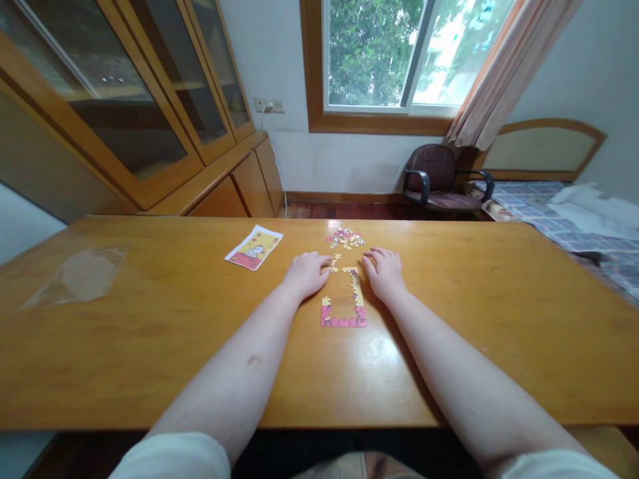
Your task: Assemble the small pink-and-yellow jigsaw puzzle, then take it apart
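Note:
A partly joined jigsaw puzzle frame (343,322) lies on the table, pink along the bottom and yellow up the sides. My left hand (305,274) is at its upper left, thumb and fingertips closed on a small yellow puzzle piece (329,263). A few other yellow pieces (337,257) lie just beyond those fingertips. On the other side, my right hand (385,273) rests on the table by the frame's upper right corner, fingers apart and holding nothing. Past both hands is a pile of loose puzzle pieces (346,238).
A picture card (254,247) in yellow and pink lies left of my left hand. Farther left on the wooden table (190,359) is a clear plastic bag (82,274). Beyond the table stand a glass-door cabinet (200,150), an armchair (436,176) and a bed (529,199).

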Available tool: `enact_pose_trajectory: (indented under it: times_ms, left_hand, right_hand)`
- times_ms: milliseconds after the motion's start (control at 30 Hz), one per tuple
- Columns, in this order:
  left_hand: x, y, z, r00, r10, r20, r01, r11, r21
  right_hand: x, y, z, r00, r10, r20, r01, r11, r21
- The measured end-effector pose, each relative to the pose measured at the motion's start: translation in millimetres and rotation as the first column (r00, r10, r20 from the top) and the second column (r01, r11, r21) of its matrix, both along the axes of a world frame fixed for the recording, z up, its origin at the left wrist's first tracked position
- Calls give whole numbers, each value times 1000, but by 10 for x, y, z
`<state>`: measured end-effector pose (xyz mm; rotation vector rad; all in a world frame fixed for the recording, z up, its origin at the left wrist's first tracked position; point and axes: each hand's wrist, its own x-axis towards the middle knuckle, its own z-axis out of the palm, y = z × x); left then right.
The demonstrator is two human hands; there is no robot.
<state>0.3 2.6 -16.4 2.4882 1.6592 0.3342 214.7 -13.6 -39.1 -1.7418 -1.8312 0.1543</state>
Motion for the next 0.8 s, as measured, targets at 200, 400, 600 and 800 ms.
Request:
enact_pose_trajectory:
  times_ms: [200, 400, 600, 800]
  left_hand:
    - [16, 22, -101, 999, -43, -33, 45, 997, 64]
    - [-70, 87, -82, 990, 117, -78, -116, 993, 26]
    - [-104, 105, -84, 995, 92, -36, -91, 995, 26]
    - [-125, 127, -86, 992, 111, -65, -112, 994, -14]
  right_hand:
    - [48, 25, -23, 998, -16, -59, 16, 1000, 5]
    - [87, 58, -45, 996, -15, -91, 18, 999, 29]
    - [154, 88, -62, 979, -39, -200, 43, 999, 15]
    - [190, 128, -137, 932, -76, -355, 85, 996, 10]
